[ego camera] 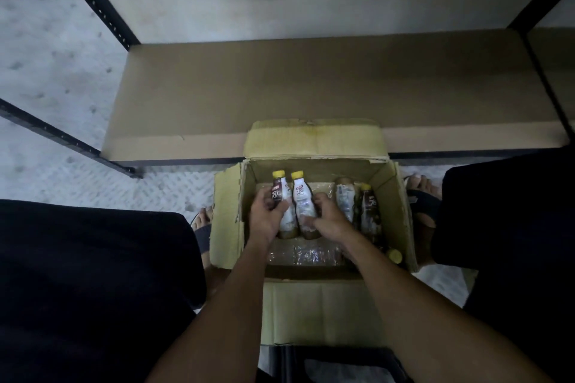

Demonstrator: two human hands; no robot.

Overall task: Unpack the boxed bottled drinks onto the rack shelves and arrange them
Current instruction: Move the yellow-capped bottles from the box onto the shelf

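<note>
Bottles with yellow caps, two of them, are held side by side inside the open cardboard box, caps pointing toward the rack. The left bottle carries a dark label with large pale figures over a white body that turns brown at its base. The left hand curls round its lower half from the left. The right bottle shows a white label with red script and the same brown base, and the right hand grasps it from the right, thumb across its lower part. Whether the two bottles touch along their sides cannot be told. To their right in the box are more bottles, one pale and one dark-labelled, and a further yellow cap shows at the near right corner. Clear plastic wrap lies crumpled on the box floor under the forearms. The box stands on the pale floor with its flaps folded out, just before the lowest rack shelf, which is lined with brown cardboard. Dark-clad knees and sandalled feet flank the box
</note>
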